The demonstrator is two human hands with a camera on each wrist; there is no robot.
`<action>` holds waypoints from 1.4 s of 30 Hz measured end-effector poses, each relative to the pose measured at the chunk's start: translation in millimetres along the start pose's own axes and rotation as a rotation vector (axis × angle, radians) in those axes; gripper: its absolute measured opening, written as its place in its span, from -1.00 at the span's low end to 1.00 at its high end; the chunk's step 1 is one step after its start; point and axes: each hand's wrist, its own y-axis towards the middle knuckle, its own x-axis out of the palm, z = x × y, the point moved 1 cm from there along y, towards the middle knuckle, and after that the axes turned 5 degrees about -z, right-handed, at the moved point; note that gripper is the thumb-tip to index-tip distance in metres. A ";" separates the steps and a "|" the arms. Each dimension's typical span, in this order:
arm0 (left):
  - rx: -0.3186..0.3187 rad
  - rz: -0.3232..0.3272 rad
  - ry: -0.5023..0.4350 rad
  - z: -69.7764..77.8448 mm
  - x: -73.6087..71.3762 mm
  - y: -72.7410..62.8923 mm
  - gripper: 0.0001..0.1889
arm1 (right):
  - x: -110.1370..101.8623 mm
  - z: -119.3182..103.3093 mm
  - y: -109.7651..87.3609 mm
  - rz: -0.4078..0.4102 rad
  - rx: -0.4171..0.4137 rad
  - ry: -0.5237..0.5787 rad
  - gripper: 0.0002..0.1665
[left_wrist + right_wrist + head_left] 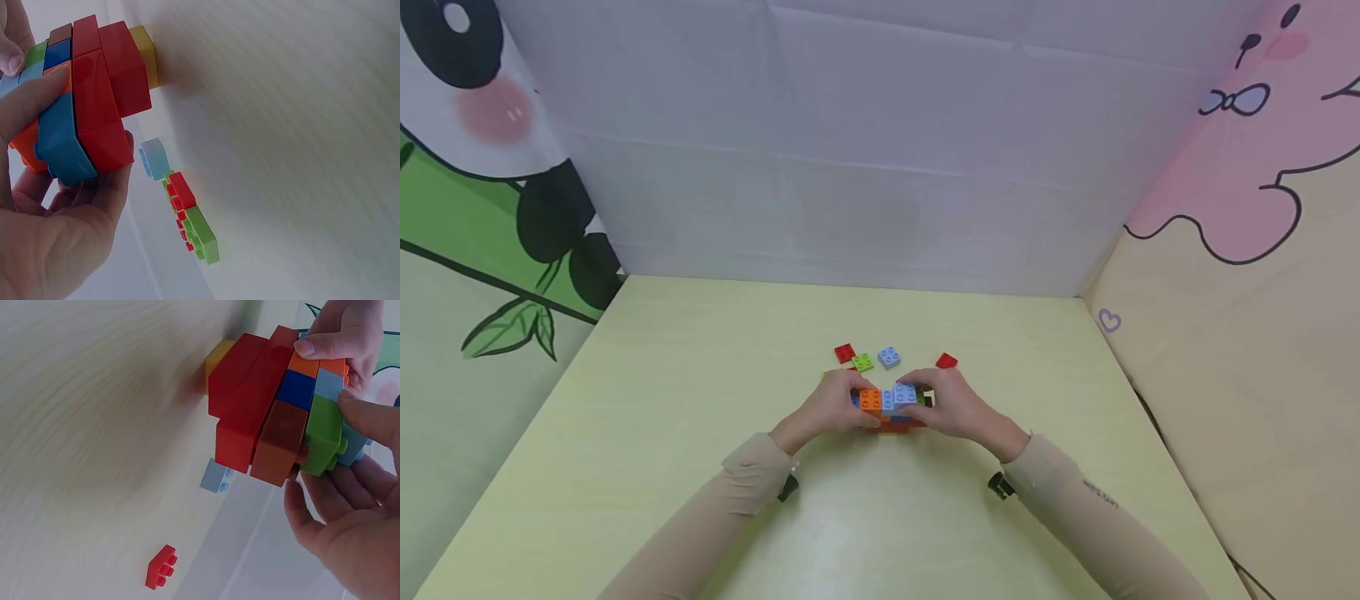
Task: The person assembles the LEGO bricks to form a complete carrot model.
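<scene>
A stacked build of toy building bricks stands mid-table between both hands. Its lower rows are red bricks (97, 100) over a small yellow brick (147, 56); blue, brown (281, 440), green (322, 428), orange (870, 399) and light blue bricks (905, 393) sit above. My left hand (835, 402) grips the left end, thumb on the near side by an orange brick, fingers round the far side. At the other end my right hand (953, 406) holds the upper bricks, its thumb against a light blue brick and its fingers behind. Parts of the far side are hidden by the hands.
Behind the build lie loose bricks: a red one (844, 353), a light green one (862, 362) and a light blue one (889, 357). Another red brick (947, 361) lies farther right. A white wall (850, 208) rises at the back edge of the pale table (700, 350).
</scene>
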 end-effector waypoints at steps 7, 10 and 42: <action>-0.002 -0.010 0.014 -0.5 -1.8 0.8 -0.63 | 1.0 -0.4 3.5 -0.031 0.068 0.032 -0.52; -0.006 -0.015 0.006 -0.2 -1.8 0.7 -0.63 | 3.5 3.6 3.5 -0.036 0.082 0.114 -0.52; 0.033 0.017 0.030 -8.4 3.4 -1.1 -0.60 | 24.5 24.5 1.2 0.031 0.120 0.364 -0.55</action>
